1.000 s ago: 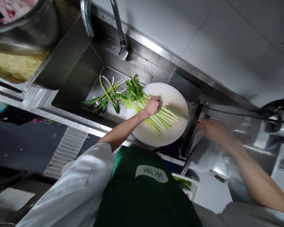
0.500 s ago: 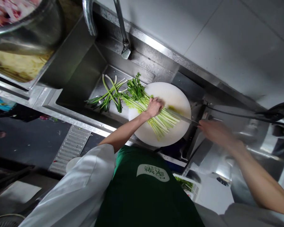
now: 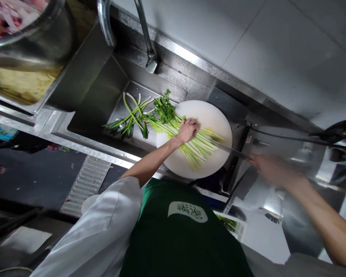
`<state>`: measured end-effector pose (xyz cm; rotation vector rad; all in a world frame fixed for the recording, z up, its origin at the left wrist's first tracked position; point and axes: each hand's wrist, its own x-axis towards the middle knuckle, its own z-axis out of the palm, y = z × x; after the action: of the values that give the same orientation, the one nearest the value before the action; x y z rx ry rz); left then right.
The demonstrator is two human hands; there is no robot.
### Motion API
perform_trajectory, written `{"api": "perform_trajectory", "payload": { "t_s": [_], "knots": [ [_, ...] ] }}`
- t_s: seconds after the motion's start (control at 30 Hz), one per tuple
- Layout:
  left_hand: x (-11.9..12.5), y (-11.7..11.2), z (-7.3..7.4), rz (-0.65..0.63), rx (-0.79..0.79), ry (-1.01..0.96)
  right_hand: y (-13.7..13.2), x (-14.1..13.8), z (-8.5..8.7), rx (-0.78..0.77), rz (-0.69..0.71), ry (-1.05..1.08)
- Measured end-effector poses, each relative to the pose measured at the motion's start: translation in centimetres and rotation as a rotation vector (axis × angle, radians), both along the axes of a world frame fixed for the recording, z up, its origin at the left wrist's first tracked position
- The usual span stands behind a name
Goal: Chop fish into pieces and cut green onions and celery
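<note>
A bunch of celery lies across a round white cutting board, its leaves toward the sink and its pale stalk ends toward the right. My left hand is closed over the stalks and presses them to the board. In my right hand, smeared by motion, is the handle of a knife. The blade reaches left over the board, and its tip end is at the celery's stalks. Whether the edge touches the stalks I cannot tell. Scallions lie in the sink, left of the celery leaves.
The board rests over the right part of a steel sink. A faucet hangs at the back. At left stand a metal pot of raw meat and a tray of pale yellow food. A white basket with greens is below right.
My right hand has drawn the knife back to the right and slightly toward me. My left hand stays on the celery.
</note>
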<state>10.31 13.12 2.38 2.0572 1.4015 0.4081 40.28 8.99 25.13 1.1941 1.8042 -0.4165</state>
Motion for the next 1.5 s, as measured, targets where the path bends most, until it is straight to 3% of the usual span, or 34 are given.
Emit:
{"api": "perform_trajectory", "payload": {
  "t_s": [0.1,0.2,0.27,0.33,0.43,0.53,0.63,0.7,0.8,0.87,0.97,1.1,1.17,1.4,1.5],
  "knots": [
    [-0.7,0.2,0.5,-0.065,-0.023,0.065,-2.2,2.1,1.6,-0.006,-0.130,-0.039],
    [-2.6,-0.3,0.8,-0.306,-0.021,0.116,-5.8,2.6,0.2,0.194,-0.259,-0.070],
    [-4.0,-1.3,0.8,-0.457,0.001,0.159,-8.3,1.2,-2.9,0.345,-0.357,-0.087],
    [-5.0,-2.5,0.7,-0.523,0.032,0.219,-10.5,-1.4,-7.2,0.438,-0.457,-0.060],
    [-5.4,-4.5,0.5,-0.514,0.047,0.306,-13.0,-6.3,-13.0,0.475,-0.567,0.018],
    [-4.8,-6.3,0.5,-0.433,0.010,0.365,-14.6,-10.0,-15.7,0.393,-0.603,0.119],
    [-4.0,-8.1,0.6,-0.360,-0.019,0.409,-15.5,-11.3,-15.6,0.317,-0.620,0.248],
    [-3.4,-9.3,0.7,-0.314,-0.021,0.427,-15.8,-11.3,-15.0,0.360,-0.638,0.284],
    [-2.2,-10.7,0.9,-0.248,-0.008,0.442,-16.3,-11.5,-14.9,0.471,-0.665,0.205],
    [-1.7,-11.2,1.0,-0.218,0.006,0.456,-16.7,-11.9,-15.4,0.428,-0.660,0.124],
    [-1.4,-11.4,1.0,-0.208,0.039,0.443,-17.5,-12.3,-16.1,0.345,-0.608,0.074],
    [-1.8,-11.3,0.9,-0.218,0.067,0.420,-18.3,-12.3,-16.1,0.481,-0.622,0.043],
    [-1.9,-11.3,0.8,-0.214,0.069,0.418,-18.4,-12.5,-16.1,0.453,-0.649,0.023],
    [-1.8,-11.2,0.8,-0.218,0.067,0.411,-17.5,-14.1,-15.9,0.434,-0.685,0.033],
    [-2.0,-11.5,1.1,-0.220,0.066,0.431,-16.7,-13.6,-14.9,0.383,-0.701,0.107]
  ]
}}
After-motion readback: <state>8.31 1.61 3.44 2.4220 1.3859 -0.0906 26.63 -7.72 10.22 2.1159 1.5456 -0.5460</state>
